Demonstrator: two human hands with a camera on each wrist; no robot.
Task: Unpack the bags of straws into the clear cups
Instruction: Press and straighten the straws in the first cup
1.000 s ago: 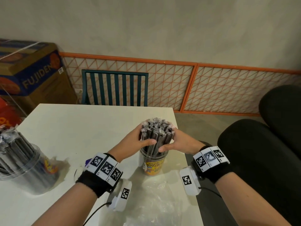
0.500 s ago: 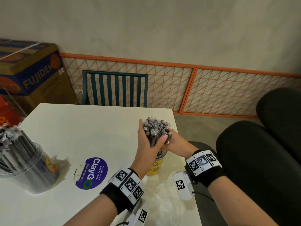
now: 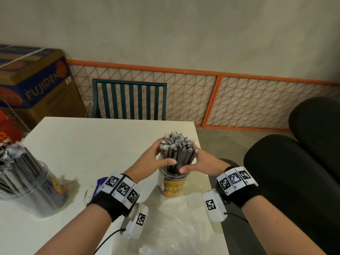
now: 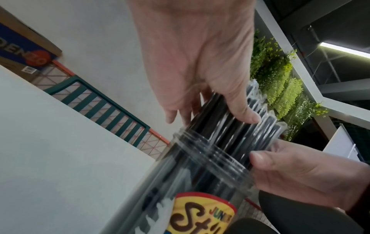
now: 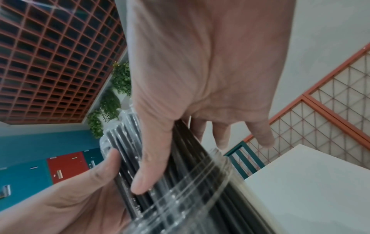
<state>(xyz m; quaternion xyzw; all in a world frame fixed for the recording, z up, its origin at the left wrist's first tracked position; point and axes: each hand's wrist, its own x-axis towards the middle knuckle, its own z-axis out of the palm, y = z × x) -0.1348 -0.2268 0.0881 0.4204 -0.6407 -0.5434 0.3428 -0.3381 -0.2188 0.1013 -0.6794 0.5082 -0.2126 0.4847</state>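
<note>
A bundle of black, plastic-wrapped straws (image 3: pixel 176 150) stands upright in a clear cup (image 3: pixel 173 183) with a yellow label, near the table's right edge. My left hand (image 3: pixel 156 159) wraps the bundle from the left, its thumb across the front just above the cup's rim. My right hand (image 3: pixel 199 162) wraps it from the right in the same way. In the left wrist view, the left thumb (image 4: pixel 246 114) presses on the straws (image 4: pixel 230 126) above the cup rim (image 4: pixel 210 155). The right wrist view shows my right thumb (image 5: pixel 148 174) lying on the straws (image 5: pixel 186 145).
A second clear cup (image 3: pixel 27 186) packed with straws stands at the table's left edge. An empty clear plastic bag (image 3: pixel 176 227) lies on the white table (image 3: pixel 92 144) in front of the cup. A purple sticker (image 3: pixel 97 188) shows under my left wrist. A black chair (image 3: pixel 294 181) stands at right.
Half a second ago my left hand stood upright, palm pressed against the top of the bundle. It has dropped back to the left side and now wraps the straws with its thumb in front.
</note>
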